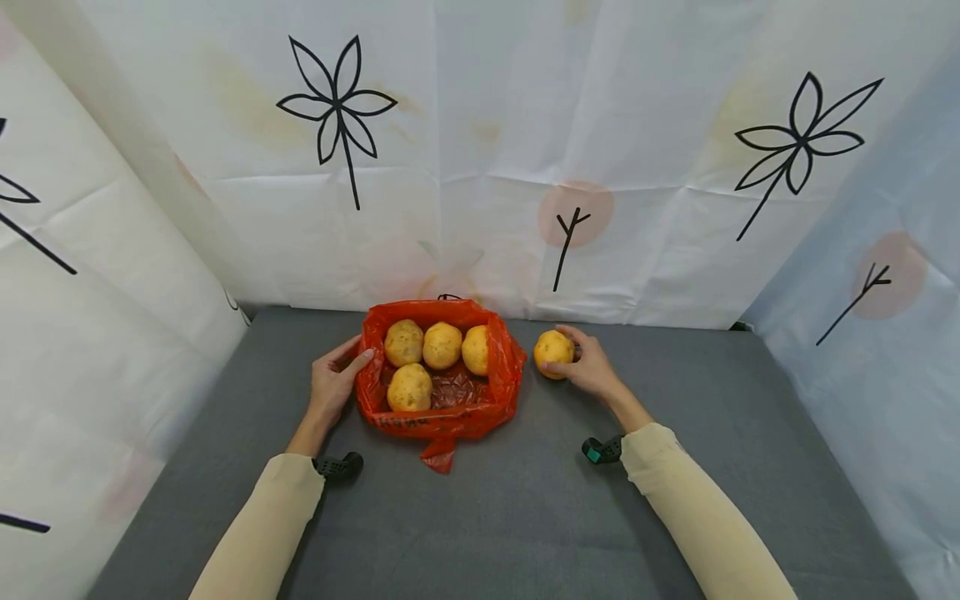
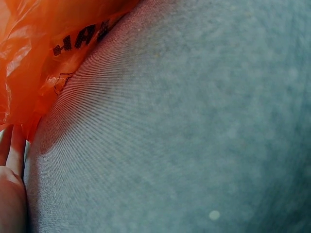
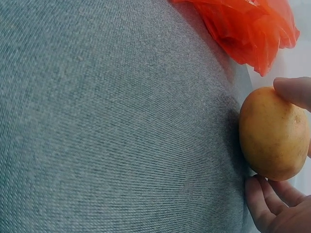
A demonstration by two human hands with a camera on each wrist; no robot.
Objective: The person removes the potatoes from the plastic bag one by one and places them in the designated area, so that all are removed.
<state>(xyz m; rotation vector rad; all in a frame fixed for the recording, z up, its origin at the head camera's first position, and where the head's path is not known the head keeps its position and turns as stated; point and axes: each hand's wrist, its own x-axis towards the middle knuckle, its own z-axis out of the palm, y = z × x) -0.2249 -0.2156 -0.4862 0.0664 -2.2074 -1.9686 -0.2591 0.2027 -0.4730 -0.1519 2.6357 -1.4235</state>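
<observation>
A red plastic bag (image 1: 438, 427) lies with its mouth rolled wide. Several yellow potatoes (image 1: 442, 346) sit inside it, mostly along the back and left. At the bag's left rim my left hand (image 1: 333, 383) holds the edge, thumb near the top and fingers along the outer side. To the right of the bag, my right hand (image 1: 592, 367) grips a single potato (image 1: 553, 353) between thumb and fingers. In the right wrist view this potato (image 3: 273, 136) is close against the table cloth, with the thumb on one side and fingertips on the other.
Grey cloth covers the table (image 1: 510, 517). White curtains (image 1: 480, 150) with printed flowers and twigs stand behind the table and on both sides. A dark strap device (image 1: 341, 467) is on the left wrist, another dark device (image 1: 602, 450) on the right.
</observation>
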